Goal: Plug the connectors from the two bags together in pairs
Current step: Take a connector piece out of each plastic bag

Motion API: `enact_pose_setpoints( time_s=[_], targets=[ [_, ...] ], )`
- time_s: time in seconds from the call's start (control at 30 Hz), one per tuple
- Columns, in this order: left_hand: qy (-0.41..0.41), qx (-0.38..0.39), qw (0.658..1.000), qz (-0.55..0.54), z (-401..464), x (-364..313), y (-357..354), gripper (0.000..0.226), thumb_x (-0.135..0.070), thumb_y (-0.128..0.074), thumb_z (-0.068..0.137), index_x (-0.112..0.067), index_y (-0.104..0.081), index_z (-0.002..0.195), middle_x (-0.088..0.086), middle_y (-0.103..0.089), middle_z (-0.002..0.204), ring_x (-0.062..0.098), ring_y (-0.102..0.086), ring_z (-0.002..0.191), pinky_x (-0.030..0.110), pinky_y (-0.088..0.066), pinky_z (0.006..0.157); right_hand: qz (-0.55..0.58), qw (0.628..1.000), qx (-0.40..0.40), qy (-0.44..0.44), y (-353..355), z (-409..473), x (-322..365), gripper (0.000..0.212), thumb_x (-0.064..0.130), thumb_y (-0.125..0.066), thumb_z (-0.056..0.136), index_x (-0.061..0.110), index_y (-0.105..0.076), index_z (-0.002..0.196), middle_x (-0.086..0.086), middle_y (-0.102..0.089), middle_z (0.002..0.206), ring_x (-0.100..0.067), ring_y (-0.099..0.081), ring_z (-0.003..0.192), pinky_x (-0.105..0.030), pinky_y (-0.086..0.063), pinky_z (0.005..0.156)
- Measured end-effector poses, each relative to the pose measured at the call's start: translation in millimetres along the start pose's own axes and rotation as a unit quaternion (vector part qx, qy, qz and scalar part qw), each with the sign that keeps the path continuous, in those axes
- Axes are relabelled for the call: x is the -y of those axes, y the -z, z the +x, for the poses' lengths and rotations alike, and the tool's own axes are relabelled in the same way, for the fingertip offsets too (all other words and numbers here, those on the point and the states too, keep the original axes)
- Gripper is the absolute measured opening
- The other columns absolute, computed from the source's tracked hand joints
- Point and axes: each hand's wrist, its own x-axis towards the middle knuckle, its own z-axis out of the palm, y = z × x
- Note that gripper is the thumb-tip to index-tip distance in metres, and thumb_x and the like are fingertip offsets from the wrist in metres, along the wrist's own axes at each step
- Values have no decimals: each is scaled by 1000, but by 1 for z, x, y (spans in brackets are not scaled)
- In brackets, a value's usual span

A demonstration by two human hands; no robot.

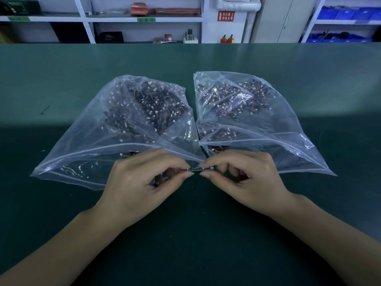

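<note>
Both hands pinch one small connector each, tips nearly meeting at the centre of the view.

Left hand (142,182) and right hand (245,178) hold their connectors (195,169) in narrow fingertip grips, just in front of two open plastic bags: left bag (86,141) at 10 o'clock, right bag (288,137) at 2 o'clock, both full of wired connectors. I judge the mating step is in hand; next the two ends need straight alignment and a gentle push. Around lies a green table (61,79); shelves (144,17) stand at 12 o'clock.
</note>
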Motion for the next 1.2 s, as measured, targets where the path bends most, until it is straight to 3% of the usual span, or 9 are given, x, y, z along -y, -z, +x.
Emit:
enact_pose_setpoints(
  time_s=[1.2],
  targets=[
    [-7,14,1000,8,0,-1,0,10,-25,-75,102,-18,-79,96,-15,-67,89,10,-65,71,33,-54,58,-1,1000,29,-13,2,2,3,6,17,-77,97,16,-80,102,25,-46,78,-6,-39,53,-12,-34,58]
  ],
)
